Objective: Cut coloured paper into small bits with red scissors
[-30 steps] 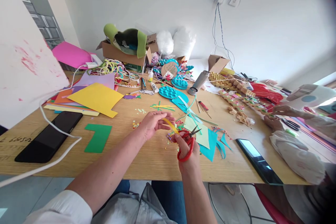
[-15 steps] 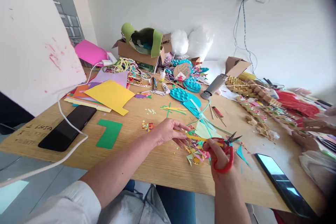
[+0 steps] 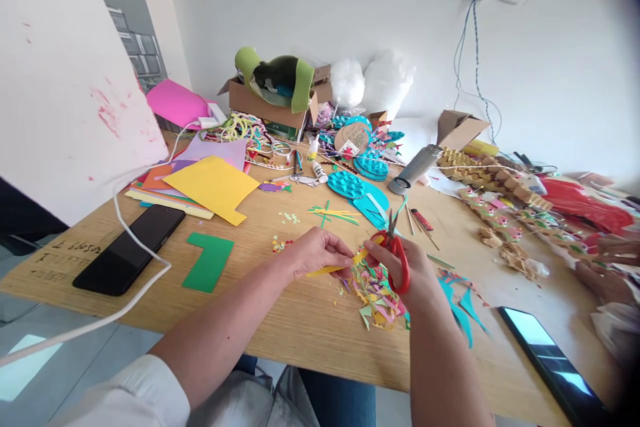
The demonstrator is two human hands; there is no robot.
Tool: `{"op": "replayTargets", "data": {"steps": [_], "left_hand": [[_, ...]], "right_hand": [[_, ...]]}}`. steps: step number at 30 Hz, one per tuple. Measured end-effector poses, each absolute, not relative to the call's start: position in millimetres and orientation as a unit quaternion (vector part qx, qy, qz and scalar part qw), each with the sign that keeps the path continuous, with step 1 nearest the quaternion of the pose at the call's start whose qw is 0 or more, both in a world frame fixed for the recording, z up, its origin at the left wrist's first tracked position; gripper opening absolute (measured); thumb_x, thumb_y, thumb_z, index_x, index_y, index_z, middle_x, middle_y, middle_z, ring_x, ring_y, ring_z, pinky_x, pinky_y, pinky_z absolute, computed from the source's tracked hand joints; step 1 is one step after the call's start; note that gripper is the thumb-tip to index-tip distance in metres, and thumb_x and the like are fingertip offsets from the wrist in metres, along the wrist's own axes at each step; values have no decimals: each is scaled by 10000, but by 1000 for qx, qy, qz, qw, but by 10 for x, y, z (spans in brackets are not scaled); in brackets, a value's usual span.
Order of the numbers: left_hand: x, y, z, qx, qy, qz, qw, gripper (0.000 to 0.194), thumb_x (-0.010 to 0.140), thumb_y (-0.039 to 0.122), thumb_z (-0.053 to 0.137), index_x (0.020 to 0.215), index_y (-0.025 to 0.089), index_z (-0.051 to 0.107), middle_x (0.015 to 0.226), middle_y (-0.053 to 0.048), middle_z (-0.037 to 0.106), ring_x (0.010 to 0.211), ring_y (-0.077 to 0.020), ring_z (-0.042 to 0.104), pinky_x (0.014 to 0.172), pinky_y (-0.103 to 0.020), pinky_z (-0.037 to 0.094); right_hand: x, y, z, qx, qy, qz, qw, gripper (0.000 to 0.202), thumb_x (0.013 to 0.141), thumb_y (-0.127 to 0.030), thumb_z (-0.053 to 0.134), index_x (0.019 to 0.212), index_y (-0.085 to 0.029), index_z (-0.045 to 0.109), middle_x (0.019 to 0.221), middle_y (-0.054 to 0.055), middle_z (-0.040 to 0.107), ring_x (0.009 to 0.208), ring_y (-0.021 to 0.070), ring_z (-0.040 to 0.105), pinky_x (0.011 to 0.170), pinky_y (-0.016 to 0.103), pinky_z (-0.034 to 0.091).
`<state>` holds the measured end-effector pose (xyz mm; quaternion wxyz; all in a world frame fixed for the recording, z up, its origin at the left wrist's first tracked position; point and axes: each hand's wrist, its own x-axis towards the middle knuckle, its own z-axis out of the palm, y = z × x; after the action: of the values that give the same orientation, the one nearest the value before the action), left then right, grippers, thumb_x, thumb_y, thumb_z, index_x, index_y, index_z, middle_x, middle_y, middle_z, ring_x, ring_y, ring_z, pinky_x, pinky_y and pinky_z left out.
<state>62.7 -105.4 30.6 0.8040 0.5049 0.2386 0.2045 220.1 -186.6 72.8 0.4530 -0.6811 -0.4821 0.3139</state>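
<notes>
Between my hands runs a narrow yellow paper strip [image 3: 359, 257]. My left hand [image 3: 323, 252] pinches it, and its loose end sticks out below toward the left. My right hand [image 3: 400, 263] has red-handled scissors [image 3: 399, 265] in its grip, blades pointing up and away from the strip; its thumb and finger also seem to meet the strip's far end. Under both hands lies a pile of colourful paper scraps [image 3: 380, 303]. Beyond them sit several thin green and yellow strips [image 3: 334, 215] and small paper dots [image 3: 283, 245].
At left are a black phone [image 3: 131, 250], a white cable, a green paper piece [image 3: 209, 261] and stacked coloured sheets [image 3: 213, 187]. Another phone [image 3: 553, 360] lies right, near a co-worker's hands [image 3: 603, 280]. A metal flask [image 3: 415, 169], egg-carton pieces and a cardboard box [image 3: 265, 100] stand behind.
My right hand has moved left and up with the scissors, closer to my left hand. The blades now point upward instead of right. The strip's loose end shows below my left hand.
</notes>
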Motion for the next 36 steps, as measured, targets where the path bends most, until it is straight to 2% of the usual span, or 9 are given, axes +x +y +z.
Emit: {"op": "replayTargets", "data": {"steps": [3,8,16,23,28,33,36], "left_hand": [[622,-1022,304,479,249,215,814,431,458,383,847,727,101,662,609,-73,684,538,-153,620,629,-316,485],[616,-988,300,446,284,243,813,437,443,376,853,714,112,633,590,-60,676,524,-151,615,623,-314,476],[644,-977,254,459,308,235,799,386,554,439,783,710,114,645,609,-67,675,547,-153,625,619,-308,482],[653,-923,268,461,347,215,788,296,571,377,750,656,134,603,550,-60,664,500,-148,617,540,-256,453],[617,-867,249,474,344,220,780,223,604,321,710,648,131,603,564,-66,672,494,-140,617,517,-243,458],[587,-823,293,455,365,250,773,201,615,294,701,671,131,596,576,-69,674,517,-146,631,519,-242,476],[580,-807,349,460,369,253,767,237,606,318,718,690,131,598,575,-70,673,522,-152,636,518,-242,478]], "right_hand": [[2222,-1665,740,-681,-485,316,449,325,661,-462,724,592,-161,625,542,25,618,437,118,466,413,238,307],[2218,-1421,687,-642,-498,333,479,363,617,-478,759,551,-162,594,514,23,600,482,146,521,487,262,388],[2183,-1388,382,-620,-487,359,499,347,653,-481,745,590,-172,602,533,23,608,509,157,536,518,269,410],[2212,-1365,332,-609,-488,371,504,362,741,-465,680,551,-170,589,519,22,590,494,142,510,507,262,386],[2311,-1336,234,-601,-441,337,575,370,764,-453,662,546,-165,585,547,20,578,510,134,499,510,261,370],[2290,-1326,243,-582,-413,353,605,321,751,-437,690,622,-155,608,585,27,592,536,140,513,531,266,389],[2208,-1312,320,-551,-447,376,596,291,763,-432,686,730,-145,652,712,58,642,652,169,562,627,291,431]]}}
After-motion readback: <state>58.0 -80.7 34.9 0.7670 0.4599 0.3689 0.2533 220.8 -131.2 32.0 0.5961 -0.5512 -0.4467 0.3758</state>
